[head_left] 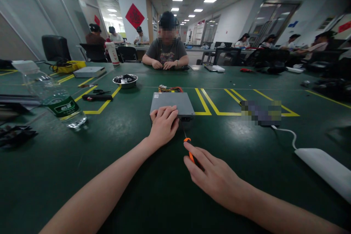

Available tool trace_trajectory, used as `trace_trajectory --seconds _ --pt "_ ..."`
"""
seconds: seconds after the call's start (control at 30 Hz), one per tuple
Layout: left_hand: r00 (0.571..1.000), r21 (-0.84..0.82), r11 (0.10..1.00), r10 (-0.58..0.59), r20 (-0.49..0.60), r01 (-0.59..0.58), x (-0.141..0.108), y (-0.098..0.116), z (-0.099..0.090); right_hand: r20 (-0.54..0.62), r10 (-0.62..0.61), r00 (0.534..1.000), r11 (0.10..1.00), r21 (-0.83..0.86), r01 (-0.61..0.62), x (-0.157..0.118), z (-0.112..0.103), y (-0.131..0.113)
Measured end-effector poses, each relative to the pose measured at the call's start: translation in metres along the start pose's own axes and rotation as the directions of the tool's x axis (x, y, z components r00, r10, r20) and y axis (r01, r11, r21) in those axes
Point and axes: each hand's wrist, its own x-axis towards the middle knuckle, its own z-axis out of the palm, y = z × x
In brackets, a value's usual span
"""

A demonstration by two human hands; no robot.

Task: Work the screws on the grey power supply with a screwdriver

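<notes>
A grey metal computer power supply (pixel 179 101) lies flat on the green table, its socket side toward me and a bundle of coloured cables (pixel 171 89) at its far side. My left hand (pixel 163 126) grips its near left part, fingers over the top and thumb down by the front face. In my right hand (pixel 215 172) is a screwdriver (pixel 191 157) with an orange and black handle. Its thin shaft points up at the power supply's front face, below the socket. Whether the tip touches a screw cannot be made out.
A water bottle (pixel 64 106) and a black-and-red tool (pixel 97 97) are on the left. A metal bowl (pixel 125 81) of small parts stands farther back. At right, a blurred phone-like object (pixel 260 112) joins a white device (pixel 323 166) by cable. A person (pixel 167 49) sits opposite.
</notes>
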Motion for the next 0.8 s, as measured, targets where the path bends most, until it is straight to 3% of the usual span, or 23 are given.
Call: trace_trajectory --seconds 0.1,0.23,0.4,0.5,0.6,0.7,0.8 --pt "1.0 -0.002 1.0 -0.004 0.001 0.004 0.0 0.0 0.001 -0.039 -0.06 0.997 0.997 -0.053 0.058 0.004 -0.006 0.004" --pt "1.0 0.004 1.0 -0.007 -0.005 0.007 0.0 0.001 0.001 -0.163 -0.014 0.986 0.997 -0.075 0.002 0.008 -0.008 0.011" --pt "1.0 0.004 1.0 -0.011 -0.009 0.011 -0.001 0.001 0.001 -0.025 0.014 1.0 0.998 -0.066 -0.016 0.007 -0.007 0.002" --pt "1.0 0.006 1.0 -0.009 -0.007 0.009 -0.001 0.001 0.0 -0.085 -0.024 0.996 0.994 -0.107 0.015 0.006 -0.006 0.001" --pt "1.0 0.005 1.0 -0.011 -0.003 0.011 0.0 0.002 0.0 -0.171 0.011 0.985 0.991 -0.128 -0.033 0.006 -0.006 0.003" --pt "1.0 0.004 1.0 -0.013 -0.001 0.013 0.0 0.002 -0.001 -0.095 0.053 0.994 0.994 -0.088 -0.062 0.007 -0.007 0.003" --pt "1.0 0.001 1.0 -0.007 0.006 0.007 0.0 0.002 -0.001 -0.066 0.011 0.998 0.995 -0.095 -0.017 0.008 -0.007 0.0"
